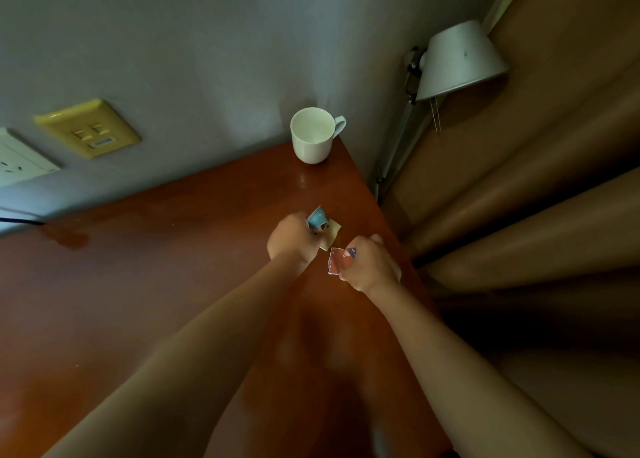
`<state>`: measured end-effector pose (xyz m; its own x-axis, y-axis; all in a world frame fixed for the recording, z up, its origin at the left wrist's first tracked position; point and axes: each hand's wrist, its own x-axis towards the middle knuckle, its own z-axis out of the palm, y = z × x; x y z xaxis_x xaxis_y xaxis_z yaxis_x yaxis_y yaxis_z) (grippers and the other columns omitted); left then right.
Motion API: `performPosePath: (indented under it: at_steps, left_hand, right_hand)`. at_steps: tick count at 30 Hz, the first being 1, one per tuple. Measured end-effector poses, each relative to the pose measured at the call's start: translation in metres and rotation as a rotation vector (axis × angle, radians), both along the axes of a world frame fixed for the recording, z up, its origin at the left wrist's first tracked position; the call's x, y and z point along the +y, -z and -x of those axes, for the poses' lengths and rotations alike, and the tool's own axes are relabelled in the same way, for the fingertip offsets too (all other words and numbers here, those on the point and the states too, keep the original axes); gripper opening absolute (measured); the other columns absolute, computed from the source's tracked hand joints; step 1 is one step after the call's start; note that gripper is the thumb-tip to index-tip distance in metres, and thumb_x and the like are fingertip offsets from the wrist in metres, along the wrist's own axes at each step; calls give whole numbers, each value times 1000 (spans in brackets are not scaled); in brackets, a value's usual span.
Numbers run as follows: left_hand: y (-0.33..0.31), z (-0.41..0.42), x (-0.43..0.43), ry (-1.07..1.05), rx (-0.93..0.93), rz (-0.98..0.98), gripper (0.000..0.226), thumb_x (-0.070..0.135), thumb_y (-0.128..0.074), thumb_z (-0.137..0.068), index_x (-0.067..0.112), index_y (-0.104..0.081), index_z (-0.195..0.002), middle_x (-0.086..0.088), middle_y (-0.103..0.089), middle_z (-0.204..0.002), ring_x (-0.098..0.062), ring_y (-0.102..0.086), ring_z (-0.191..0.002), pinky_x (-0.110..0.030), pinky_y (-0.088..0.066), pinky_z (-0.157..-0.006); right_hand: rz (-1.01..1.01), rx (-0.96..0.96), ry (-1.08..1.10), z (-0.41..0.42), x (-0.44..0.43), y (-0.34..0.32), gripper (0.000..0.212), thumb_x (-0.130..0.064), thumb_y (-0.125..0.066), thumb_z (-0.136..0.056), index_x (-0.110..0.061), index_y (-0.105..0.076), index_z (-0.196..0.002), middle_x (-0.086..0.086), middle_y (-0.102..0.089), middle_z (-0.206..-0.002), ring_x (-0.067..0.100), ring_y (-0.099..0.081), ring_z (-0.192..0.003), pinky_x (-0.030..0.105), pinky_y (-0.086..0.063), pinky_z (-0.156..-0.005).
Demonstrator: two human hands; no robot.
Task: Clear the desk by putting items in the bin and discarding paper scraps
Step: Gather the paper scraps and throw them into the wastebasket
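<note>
Both my hands are out over the right part of the reddish wooden desk. My left hand grips paper scraps: a blue piece sticks up from its fingers and a pale yellow piece shows beside it. My right hand pinches a red paper scrap with a small dark blue corner. The two hands are close together but apart. No bin is in view.
A white mug stands at the desk's far right corner by the wall. A white lamp on a thin stand is past the desk's right edge, before tan curtains. Wall sockets sit at the far left.
</note>
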<state>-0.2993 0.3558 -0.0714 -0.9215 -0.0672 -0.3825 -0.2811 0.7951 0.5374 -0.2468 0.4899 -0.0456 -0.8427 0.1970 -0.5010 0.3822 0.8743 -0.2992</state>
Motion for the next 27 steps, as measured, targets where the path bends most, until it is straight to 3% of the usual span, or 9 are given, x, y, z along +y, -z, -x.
performPosePath:
  at_steps: [4, 8, 23, 27]
  left_hand:
    - [2, -3, -3, -53, -56, -160, 18, 32, -65, -81, 18, -55, -74, -1, -59, -70, -18, -54, -60, -26, -39, -54]
    - [6, -4, -5, -63, -77, -213, 22, 34, -68, -79, 15, -56, -78, -1, -60, -70, -13, -49, -54, -26, -37, -51]
    - [11, -1, -6, -47, -66, -205, 18, 24, -69, -80, 10, -60, -86, -6, -64, -80, -19, -55, -65, -29, -42, -57]
    - [10, -1, -7, -49, -66, -193, 18, 22, -68, -80, 9, -61, -90, -8, -66, -83, -21, -58, -68, -32, -45, -60]
  right_hand:
    - [40, 17, -19, -1, -2, 0, 51, -19, -77, -80, -26, -50, -123, 2, -43, -128, 23, -61, -102, 33, -52, -71]
    - [45, 7, -17, 0, -1, -2, 49, -20, -77, -80, -27, -52, -121, 3, -44, -126, 24, -60, -104, 35, -54, -75]
    - [5, 6, -56, 6, -5, 0, 32, -23, -71, -84, -26, -58, -113, 3, -45, -121, 23, -61, -93, 32, -53, -70]
    - [-28, -10, -111, 7, -6, -2, 33, -28, -70, -86, -22, -59, -116, 2, -45, -121, 23, -61, -97, 29, -46, -66]
